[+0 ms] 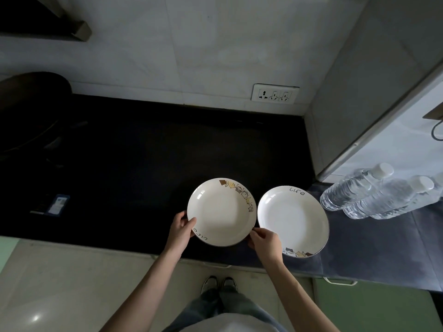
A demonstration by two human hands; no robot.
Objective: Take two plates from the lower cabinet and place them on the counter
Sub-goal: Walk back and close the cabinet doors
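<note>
Both hands held the left plate (220, 212), left hand (181, 227) curled round its near rim, right hand (265, 243) pinching the opposite edge, at or just above the counter (143, 164); right plate (297, 219) lay free beside the right hand, so only letting go seemed left.

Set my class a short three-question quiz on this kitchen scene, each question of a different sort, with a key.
1. True or false: the left hand grips the rim of the left plate.
2. What is to the right of the right plate? A mugs; B water bottles; C a kettle.
3. Fill in: the word printed on both plates is ____.
Key: 1 true; 2 B; 3 life.
</note>
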